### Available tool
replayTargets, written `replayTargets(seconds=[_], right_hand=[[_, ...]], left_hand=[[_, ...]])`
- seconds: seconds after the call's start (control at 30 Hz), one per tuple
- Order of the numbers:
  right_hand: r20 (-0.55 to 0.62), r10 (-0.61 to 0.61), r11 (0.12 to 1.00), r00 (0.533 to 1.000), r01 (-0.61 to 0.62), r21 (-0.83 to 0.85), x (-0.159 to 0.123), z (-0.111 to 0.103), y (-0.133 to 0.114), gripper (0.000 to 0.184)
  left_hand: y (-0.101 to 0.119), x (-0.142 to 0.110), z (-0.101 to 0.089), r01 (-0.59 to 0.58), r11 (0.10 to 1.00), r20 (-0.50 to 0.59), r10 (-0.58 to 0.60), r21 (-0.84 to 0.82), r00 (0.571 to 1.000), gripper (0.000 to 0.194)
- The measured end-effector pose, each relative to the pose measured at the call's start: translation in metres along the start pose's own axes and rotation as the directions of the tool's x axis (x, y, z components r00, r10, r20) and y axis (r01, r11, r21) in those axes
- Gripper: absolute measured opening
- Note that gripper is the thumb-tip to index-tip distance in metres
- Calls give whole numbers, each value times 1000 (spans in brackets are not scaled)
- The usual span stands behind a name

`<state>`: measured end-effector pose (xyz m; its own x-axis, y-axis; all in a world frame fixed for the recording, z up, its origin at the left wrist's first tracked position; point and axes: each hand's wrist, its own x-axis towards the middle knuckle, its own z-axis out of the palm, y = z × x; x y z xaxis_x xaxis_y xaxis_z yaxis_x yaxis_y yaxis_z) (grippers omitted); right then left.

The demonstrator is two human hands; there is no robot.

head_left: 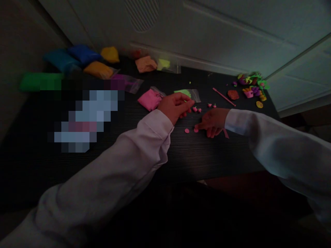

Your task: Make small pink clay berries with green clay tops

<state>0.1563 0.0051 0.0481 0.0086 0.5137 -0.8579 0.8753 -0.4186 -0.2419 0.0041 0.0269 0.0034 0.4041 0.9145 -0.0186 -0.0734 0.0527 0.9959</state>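
My left hand (177, 106) is closed in a pinch above the table. What sits between its fingertips, if anything, is too small to make out. To its right, my right hand (213, 123) is low over the tabletop, index finger stretched out and the other fingers partly curled. That fingertip touches a small flat pink clay disc (196, 130). Another pink clay disc (187, 131) lies just left of it. A flat pink strip (226, 134) shows from beneath the right wrist; its other end is hidden. Small pink clay pieces (194, 109) lie between the hands.
Behind the left hand are a pink clay pack (150, 99) and a light green clay bag (182, 93). A pink modelling tool (223, 96) and red clay lump (233, 94) lie right. Colourful clay figures (249, 91) fill the right corner; several clay bags (84, 54) line the back left.
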Motion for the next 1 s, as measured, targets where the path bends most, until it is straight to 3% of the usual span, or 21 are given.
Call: replayTargets(seconds=[0.2, 0.43, 1.0], right_hand=[[-40, -67, 996, 997, 64, -58, 1, 3, 2, 43], [-37, -36, 999, 999, 35, -17, 2, 3, 3, 42], [-50, -102, 992, 994, 98, -74, -3, 4, 3, 42]], left_hand=[[0, 0, 0, -7, 1000, 11, 7, -18, 1000, 11], [-1, 1, 0, -8, 1000, 7, 8, -22, 1000, 11], [-1, 1, 0, -13, 1000, 9, 13, -2, 1000, 11]])
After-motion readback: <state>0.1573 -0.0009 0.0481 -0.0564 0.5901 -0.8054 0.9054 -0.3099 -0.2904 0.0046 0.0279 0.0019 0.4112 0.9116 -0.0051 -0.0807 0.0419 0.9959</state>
